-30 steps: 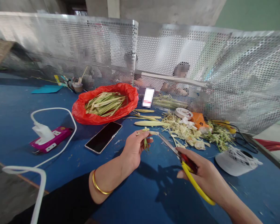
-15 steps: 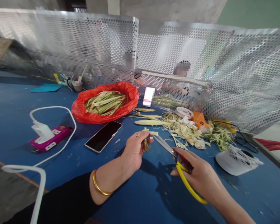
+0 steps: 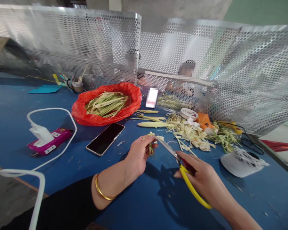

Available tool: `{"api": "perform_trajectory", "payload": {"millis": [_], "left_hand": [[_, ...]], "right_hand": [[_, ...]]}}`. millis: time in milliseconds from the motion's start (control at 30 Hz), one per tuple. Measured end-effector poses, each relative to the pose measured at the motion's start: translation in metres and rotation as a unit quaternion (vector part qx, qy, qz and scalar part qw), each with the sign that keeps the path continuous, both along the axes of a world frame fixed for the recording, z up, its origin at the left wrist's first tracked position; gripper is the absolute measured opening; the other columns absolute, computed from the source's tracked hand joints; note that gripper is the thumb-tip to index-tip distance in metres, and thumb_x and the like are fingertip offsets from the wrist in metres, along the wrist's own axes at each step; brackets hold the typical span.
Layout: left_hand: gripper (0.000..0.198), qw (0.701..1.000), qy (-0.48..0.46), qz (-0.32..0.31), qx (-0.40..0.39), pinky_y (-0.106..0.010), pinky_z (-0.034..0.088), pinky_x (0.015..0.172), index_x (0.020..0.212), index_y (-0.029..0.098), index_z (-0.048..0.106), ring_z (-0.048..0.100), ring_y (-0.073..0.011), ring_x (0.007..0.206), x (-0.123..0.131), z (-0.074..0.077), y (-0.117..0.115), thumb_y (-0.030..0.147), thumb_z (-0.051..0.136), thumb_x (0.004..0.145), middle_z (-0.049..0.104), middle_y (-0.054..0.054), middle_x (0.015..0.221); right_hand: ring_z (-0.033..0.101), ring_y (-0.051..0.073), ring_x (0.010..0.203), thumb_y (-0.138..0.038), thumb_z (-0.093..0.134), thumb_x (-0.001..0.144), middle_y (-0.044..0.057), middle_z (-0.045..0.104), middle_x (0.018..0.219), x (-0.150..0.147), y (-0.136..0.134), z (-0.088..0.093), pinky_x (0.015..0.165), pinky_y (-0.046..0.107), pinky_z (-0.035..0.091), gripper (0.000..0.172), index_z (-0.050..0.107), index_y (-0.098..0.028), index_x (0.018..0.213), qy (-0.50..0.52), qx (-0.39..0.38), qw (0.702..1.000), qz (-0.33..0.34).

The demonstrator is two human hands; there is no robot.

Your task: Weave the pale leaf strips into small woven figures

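Observation:
Between the thumb and fingers of my left hand (image 3: 139, 154) is a small bundle of pale green plant strips (image 3: 151, 149), with ends poking out above and below. My right hand (image 3: 204, 177) grips a pair of scissors (image 3: 169, 149) with yellow handles, one loop hanging below the palm. The scissor tips meet the strip ends beside my left thumb, and the blades look nearly closed. Beyond my hands lie long husk-like strips (image 3: 155, 124) and a heap of cut scraps (image 3: 189, 134). Further left, a red plastic bag (image 3: 93, 120) holds many long dried strips (image 3: 108, 103).
A black-screened phone (image 3: 106, 139) lies left of my hands, near a magenta power strip (image 3: 50, 141) with a white cable (image 3: 70, 140). To the right are a white visor cap (image 3: 240, 166) and a tape roll (image 3: 188, 114). A perforated metal screen (image 3: 172, 54) stands behind; people sit beyond it.
The scissors have tilted slightly, their tips now closer to my left thumb and the strip ends. Both hands keep their holds. The whole view has shifted a little.

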State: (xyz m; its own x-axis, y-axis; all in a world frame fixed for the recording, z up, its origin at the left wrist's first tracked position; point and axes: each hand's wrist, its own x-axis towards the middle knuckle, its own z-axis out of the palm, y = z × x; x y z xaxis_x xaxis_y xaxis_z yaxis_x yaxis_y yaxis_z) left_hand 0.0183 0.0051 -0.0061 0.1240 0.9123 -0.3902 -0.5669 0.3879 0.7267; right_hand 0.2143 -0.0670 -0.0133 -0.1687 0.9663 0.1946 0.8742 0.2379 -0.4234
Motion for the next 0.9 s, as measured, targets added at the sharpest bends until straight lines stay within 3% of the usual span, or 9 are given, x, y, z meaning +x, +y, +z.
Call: {"api": "perform_trajectory", "payload": {"millis": [333, 667, 900], "left_hand": [[0.007, 1.0, 0.002, -0.001, 0.003, -0.017, 0.045, 0.048, 0.085, 0.012, 0.066, 0.062, -0.0075, 0.058, -0.001, 0.001, 0.0, 0.015, 0.066, 0.078, 0.07, -0.004, 0.08], [0.01, 1.0, -0.004, -0.011, 0.016, -0.019, 0.051, 0.056, 0.09, 0.011, 0.064, 0.067, -0.0115, 0.068, -0.002, 0.002, 0.003, 0.014, 0.066, 0.08, 0.07, -0.006, 0.086], [0.037, 0.996, -0.047, -0.075, -0.002, -0.022, 0.055, 0.06, 0.093, 0.007, 0.066, 0.069, -0.0157, 0.075, -0.005, 0.002, 0.005, 0.038, 0.046, 0.094, 0.071, -0.014, 0.099]], "right_hand": [[0.066, 0.02, 0.077, -0.045, 0.063, 0.083, 0.006, 0.07, 0.093, 0.002, 0.002, -0.004, 0.064, 0.023, 0.052, 0.048, 0.061, -0.022, 0.125, 0.019, -0.013, 1.0, 0.012], [0.07, 0.024, 0.089, -0.038, 0.062, 0.082, 0.005, 0.075, 0.101, 0.007, 0.004, -0.004, 0.068, 0.022, 0.053, 0.04, 0.065, -0.022, 0.119, 0.041, -0.014, 0.999, -0.023], [0.071, 0.03, 0.086, -0.045, 0.057, 0.086, 0.008, 0.073, 0.106, 0.019, 0.013, -0.006, 0.06, 0.03, 0.049, 0.042, 0.061, -0.025, 0.122, -0.167, -0.039, 0.977, -0.125]]}}
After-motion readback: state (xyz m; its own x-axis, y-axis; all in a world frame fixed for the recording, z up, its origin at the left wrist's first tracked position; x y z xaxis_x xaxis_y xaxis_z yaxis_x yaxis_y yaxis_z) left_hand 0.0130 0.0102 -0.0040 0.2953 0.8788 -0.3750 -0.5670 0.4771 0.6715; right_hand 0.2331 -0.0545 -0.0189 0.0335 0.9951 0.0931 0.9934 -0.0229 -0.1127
